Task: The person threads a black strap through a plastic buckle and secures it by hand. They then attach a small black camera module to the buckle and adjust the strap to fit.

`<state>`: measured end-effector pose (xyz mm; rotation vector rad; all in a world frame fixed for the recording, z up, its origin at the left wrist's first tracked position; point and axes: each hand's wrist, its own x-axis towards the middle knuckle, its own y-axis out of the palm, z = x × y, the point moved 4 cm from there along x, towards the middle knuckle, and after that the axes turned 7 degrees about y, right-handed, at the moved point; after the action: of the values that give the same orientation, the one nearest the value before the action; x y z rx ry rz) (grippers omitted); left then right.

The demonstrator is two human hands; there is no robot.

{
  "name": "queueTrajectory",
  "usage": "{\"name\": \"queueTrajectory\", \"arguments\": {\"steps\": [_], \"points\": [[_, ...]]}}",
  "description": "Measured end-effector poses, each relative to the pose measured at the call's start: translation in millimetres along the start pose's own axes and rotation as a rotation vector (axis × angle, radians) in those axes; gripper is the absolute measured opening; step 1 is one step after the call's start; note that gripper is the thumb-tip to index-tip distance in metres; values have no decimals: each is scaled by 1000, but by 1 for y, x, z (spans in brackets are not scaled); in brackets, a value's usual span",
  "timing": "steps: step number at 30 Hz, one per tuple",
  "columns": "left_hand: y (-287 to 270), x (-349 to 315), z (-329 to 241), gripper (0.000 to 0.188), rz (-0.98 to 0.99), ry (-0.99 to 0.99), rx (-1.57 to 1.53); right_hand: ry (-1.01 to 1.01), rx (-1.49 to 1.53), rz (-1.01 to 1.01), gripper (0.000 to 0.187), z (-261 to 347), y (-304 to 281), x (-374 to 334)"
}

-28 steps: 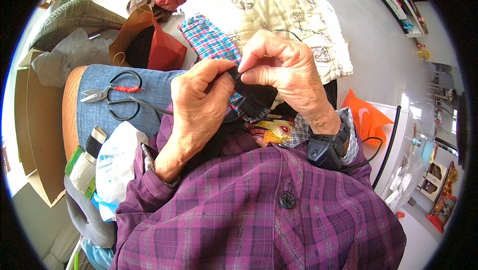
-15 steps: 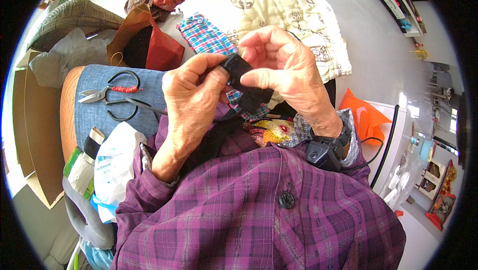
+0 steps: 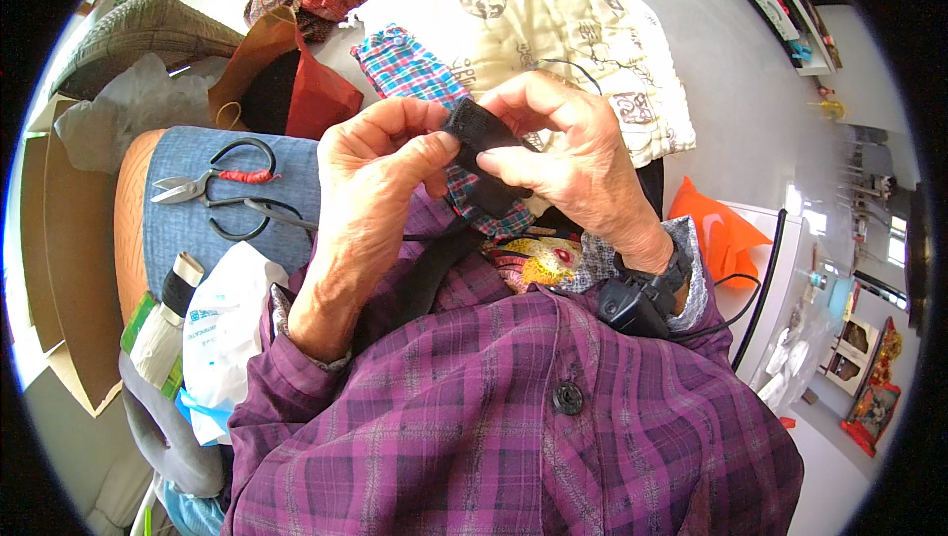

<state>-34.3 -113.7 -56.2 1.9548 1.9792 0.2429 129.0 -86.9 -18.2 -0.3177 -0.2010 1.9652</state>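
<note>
Just above the frame's centre, a black, seemingly ribbed cloth strip [image 3: 476,133] is pinched between the fingers of the left hand [image 3: 370,165] and right hand [image 3: 588,170]; some right fingertips hide behind it. Its lower end blurs into dark folds. The puckered checked fabric [image 3: 407,67] is partly covered. Left, loop-handled scissors [image 3: 197,187] lie on blue denim [image 3: 178,238].

black cloth [image 3: 475,127] partly hidden behind right fingers [image 3: 525,169]
</note>
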Motion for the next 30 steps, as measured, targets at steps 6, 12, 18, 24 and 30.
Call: {"name": "queueTrajectory", "arguments": {"steps": [6, 12, 18, 24, 30], "points": [[1, 5, -4, 27, 134, -107, -286, 190, 189, 68, 30, -4, -7, -2], [2, 10, 0, 26, 148, -193, -224, 231, 256, 70, 28, -8, -12, -4], [3, 16, 0, 24, 205, -197, -107, 252, 314, 94, 27, -14, -13, -3], [4, 17, 0, 24, 195, -229, -106, 271, 348, 96, 28, -18, -12, -2], [3, 16, 1, 23, 240, -249, -130, 270, 340, 88, 29, -20, -12, -1]]}}
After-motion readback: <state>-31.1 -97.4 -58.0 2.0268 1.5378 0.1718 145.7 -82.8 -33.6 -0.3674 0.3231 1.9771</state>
